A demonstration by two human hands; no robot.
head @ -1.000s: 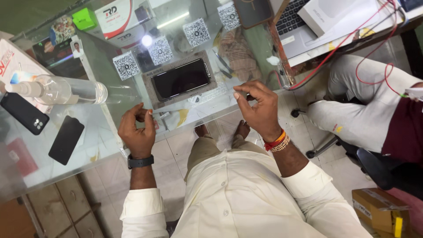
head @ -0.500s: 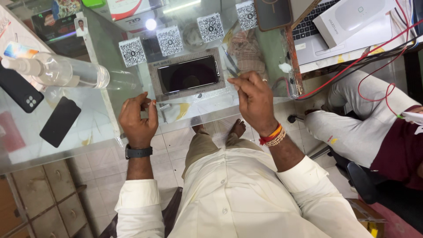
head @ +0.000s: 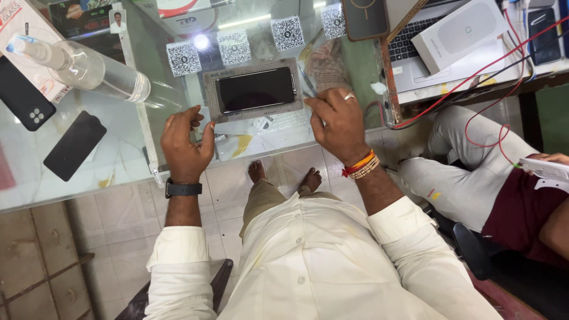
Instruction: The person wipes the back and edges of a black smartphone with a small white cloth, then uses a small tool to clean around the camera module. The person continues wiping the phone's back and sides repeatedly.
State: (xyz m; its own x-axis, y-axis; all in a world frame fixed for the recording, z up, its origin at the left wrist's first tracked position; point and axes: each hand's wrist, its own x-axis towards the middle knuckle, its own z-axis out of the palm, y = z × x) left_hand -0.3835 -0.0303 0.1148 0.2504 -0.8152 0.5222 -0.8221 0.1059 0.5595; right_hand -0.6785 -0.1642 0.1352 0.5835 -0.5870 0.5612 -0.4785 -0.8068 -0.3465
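Sitting at a glass counter (head: 118, 172) over a pale tiled floor (head: 106, 237), a person rested both hands beside a dark smartphone (head: 255, 89) lying on a grey work mat (head: 210, 112). Left hand (head: 185, 142) lay loosely curled and empty at the mat's near left corner; right hand (head: 338, 121) pinched a thin tool by its right edge. Beyond the mat sat square code cards (head: 234, 46); left of it, a clear spray bottle (head: 83, 66).

Cream shirt, black watch (head: 183, 189), beaded bracelets (head: 361, 168)
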